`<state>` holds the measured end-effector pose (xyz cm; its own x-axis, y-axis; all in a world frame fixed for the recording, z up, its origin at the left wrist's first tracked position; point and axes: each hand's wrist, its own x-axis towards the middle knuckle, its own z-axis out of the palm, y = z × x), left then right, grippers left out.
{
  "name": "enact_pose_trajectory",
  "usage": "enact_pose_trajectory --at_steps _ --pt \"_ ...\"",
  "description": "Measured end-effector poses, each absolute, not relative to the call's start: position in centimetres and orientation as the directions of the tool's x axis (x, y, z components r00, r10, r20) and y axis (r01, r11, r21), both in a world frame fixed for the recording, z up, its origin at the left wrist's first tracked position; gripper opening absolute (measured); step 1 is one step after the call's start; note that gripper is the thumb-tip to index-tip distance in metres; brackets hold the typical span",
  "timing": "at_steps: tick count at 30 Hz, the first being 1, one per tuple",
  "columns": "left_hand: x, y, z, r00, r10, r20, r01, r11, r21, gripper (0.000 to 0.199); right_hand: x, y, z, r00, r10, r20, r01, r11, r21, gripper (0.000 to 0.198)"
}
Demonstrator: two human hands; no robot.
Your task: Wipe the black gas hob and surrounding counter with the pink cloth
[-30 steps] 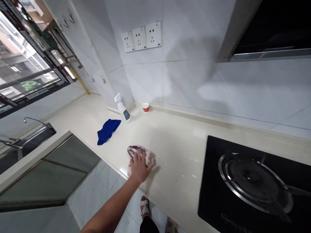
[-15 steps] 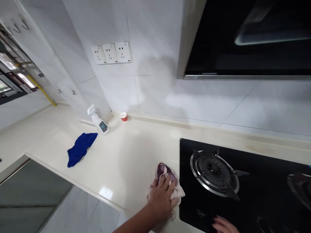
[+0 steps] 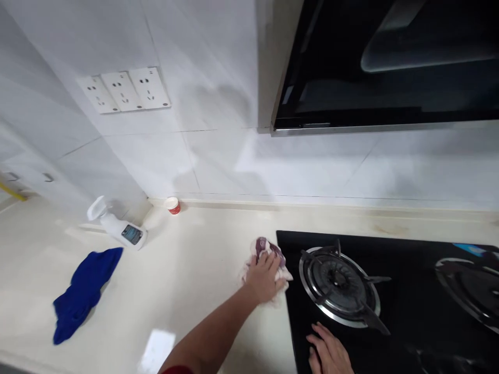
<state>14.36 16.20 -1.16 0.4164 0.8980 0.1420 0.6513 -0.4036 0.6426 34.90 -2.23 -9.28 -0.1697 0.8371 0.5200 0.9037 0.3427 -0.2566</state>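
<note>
My left hand (image 3: 264,278) presses down on a crumpled white and purple cleaning cloth (image 3: 275,251), its fingers bent over the fabric. The cloth lies on the cream countertop (image 3: 202,259), right against the left edge of the black gas stove (image 3: 405,306). My right hand (image 3: 330,352) is low in the view over the stove's front left part, near the left burner (image 3: 337,280). Its fingers are apart and hold nothing; whether they rest on the glass I cannot tell.
A white spray bottle (image 3: 119,227) and a small red and white cup (image 3: 172,204) stand by the back wall. A blue cloth (image 3: 84,291) lies on the left of the counter. A dark range hood (image 3: 390,98) overhangs the stove. Wall sockets (image 3: 125,91) are at upper left.
My left hand has slid the cloth along the stove's edge towards the wall. My right hand has come further into view over the stove. The camera has turned to the right.
</note>
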Motion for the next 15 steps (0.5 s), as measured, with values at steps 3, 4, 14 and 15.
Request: enact_pose_trajectory --at_steps 3,4,14,15 --pt "16.3 22.9 -1.2 0.376 0.918 0.122 0.676 -0.362 0.642 0.053 34.4 -2.1 -8.5 -0.133 0.856 0.5 0.906 0.309 -0.289 0.019" --pt "17.0 24.7 -1.2 0.367 0.924 0.106 0.684 -0.345 0.642 0.049 34.2 -2.2 -8.3 -0.122 0.864 0.489 0.906 0.298 -0.3 0.019" --pt "17.7 16.3 0.6 0.545 0.838 0.016 0.655 -0.438 0.615 0.045 33.4 -2.9 -7.4 0.115 0.883 0.455 0.959 0.021 -0.284 0.02" --pt "17.1 13.1 0.4 0.586 0.81 0.019 0.632 -0.472 0.615 0.046 33.4 -2.9 -7.5 0.115 0.878 0.464 0.96 0.022 -0.279 0.021"
